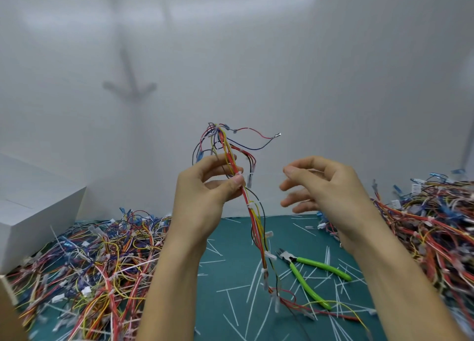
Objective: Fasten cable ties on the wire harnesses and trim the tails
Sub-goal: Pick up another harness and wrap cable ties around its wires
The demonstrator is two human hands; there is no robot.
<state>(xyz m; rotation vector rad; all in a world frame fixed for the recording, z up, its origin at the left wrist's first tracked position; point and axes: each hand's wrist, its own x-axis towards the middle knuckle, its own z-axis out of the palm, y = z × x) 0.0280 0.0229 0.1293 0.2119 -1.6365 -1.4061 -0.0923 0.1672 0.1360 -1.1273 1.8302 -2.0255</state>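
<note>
Above a teal mat (pixel 232 240) backed by white walls (pixel 307 84), left hand (pixel 205 194) pinches a harness (pixel 257 229); right hand (pixel 325 186) loosely curled, empty.

Both bare forearms raised, wrists level. Left hand (pixel 205 189) — thumb and fingertips pinch a multicoloured, tie-bound wire harness (pixel 255 227), held upright. Right hand (pixel 325 186) alongside, apart from it — fingers loosely curled, lower ones blurred.

Soft even light, blurry edges, fisheye.

A wiring assembly workshop: wire harness heap (pixel 97 263) left of the left hand (pixel 205 194), another heap (pixel 431 225) right of the right hand (pixel 325 186), cutters (pixel 292 261) (tie offcuts (pixel 233 288) strewn around) on the counter (pixel 230 235) below.
</note>
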